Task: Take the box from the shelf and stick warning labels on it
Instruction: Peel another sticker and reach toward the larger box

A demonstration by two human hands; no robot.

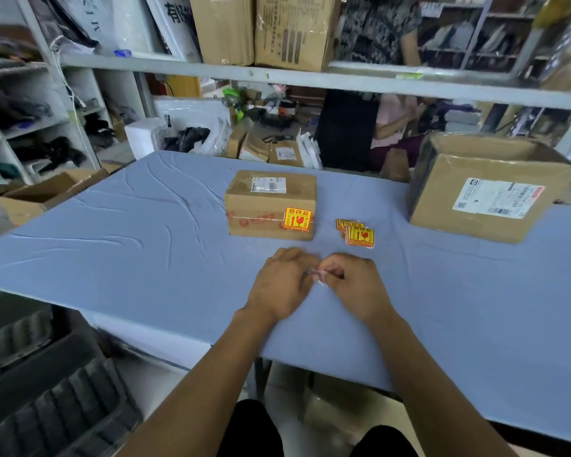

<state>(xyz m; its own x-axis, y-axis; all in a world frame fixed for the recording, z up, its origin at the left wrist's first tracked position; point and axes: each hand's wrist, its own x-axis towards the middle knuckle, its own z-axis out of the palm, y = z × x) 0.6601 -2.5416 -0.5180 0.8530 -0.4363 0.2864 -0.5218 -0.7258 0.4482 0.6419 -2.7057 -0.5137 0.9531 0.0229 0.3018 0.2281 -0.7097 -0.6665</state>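
Note:
A small sealed cardboard box stands in the middle of the blue table. A yellow and red warning label is stuck on its near side at the right, and a white shipping label lies on its top. A small pile of loose warning labels lies on the table just right of the box. My left hand and my right hand meet in front of the box, fingertips pinched together on a small whitish label piece, mostly hidden by the fingers.
A large open cardboard box with a white shipping label stands at the table's right. A shelf beam with big cartons on it runs above the far edge. A person stands behind the table. Dark foam trays sit at the lower left.

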